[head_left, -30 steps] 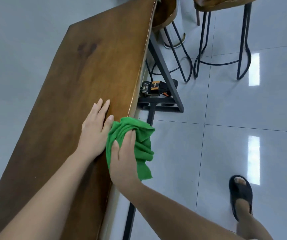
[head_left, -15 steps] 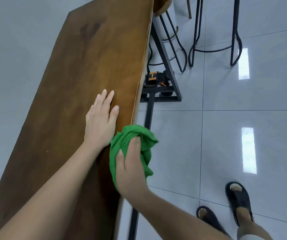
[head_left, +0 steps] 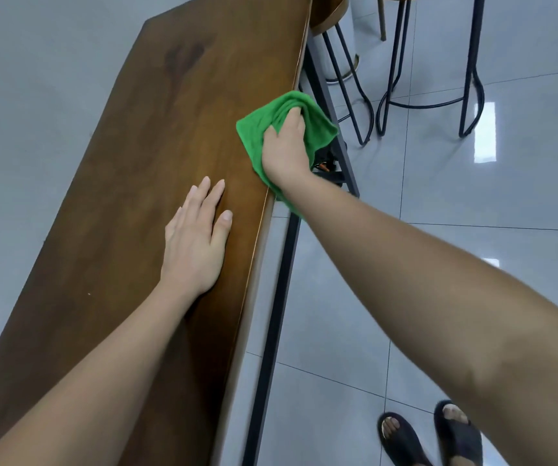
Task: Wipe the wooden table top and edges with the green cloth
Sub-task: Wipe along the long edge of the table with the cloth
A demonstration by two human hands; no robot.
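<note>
Head view: the right hand (head_left: 284, 153) grips the green cloth (head_left: 319, 127), its fingers curled down into the bunched middle. The cloth lies over the right-hand edge of the wooden table (head_left: 156, 146), part on the top and part hanging off toward the floor. The left hand (head_left: 195, 243) rests flat on the top just beside that edge, fingers straight and close together, holding nothing. The cloth looks soft, light and limp, so it should fold round the edge readily. A grip in the gathered middle, palm pressing down, seems the best hold. The varnished top looks hard and smooth. No container shows; two stools (head_left: 432, 62) stand beyond the table
</note>
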